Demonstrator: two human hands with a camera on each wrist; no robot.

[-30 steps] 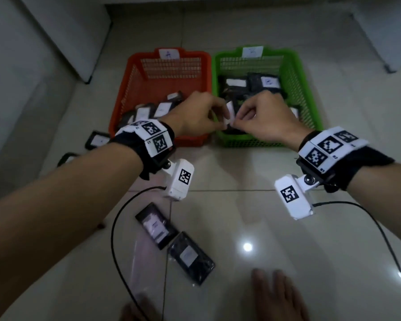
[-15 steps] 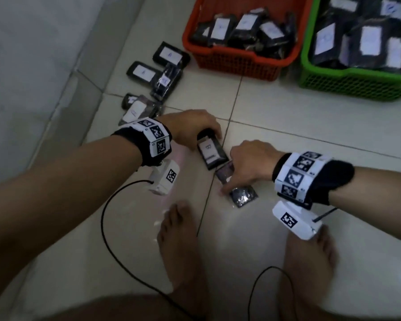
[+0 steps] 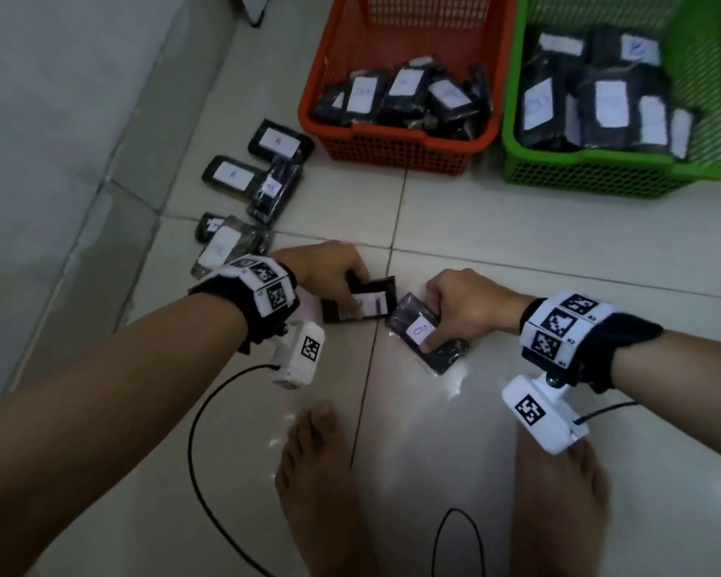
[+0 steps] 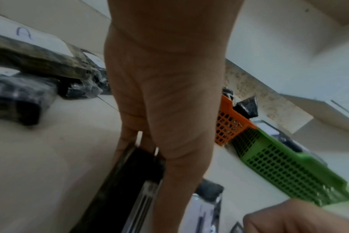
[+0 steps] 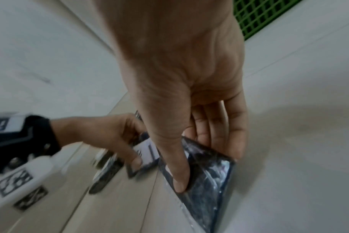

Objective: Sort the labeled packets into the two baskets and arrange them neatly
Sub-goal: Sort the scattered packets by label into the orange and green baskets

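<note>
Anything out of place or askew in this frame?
Yes. A loose cluster of packets lies on the floor left of the orange basket, overlapping at mixed angles, unsorted. Packets inside both baskets lean unevenly. The left hand and right hand each grip another packet on the floor.

Two baskets: one orange basket point(image 3: 396, 154), one green basket point(image 3: 592, 177). Five loose packets point(image 3: 242, 202) lie clustered on the floor, two more under two hands. Two bare feet point(image 3: 317, 472) below.
</note>
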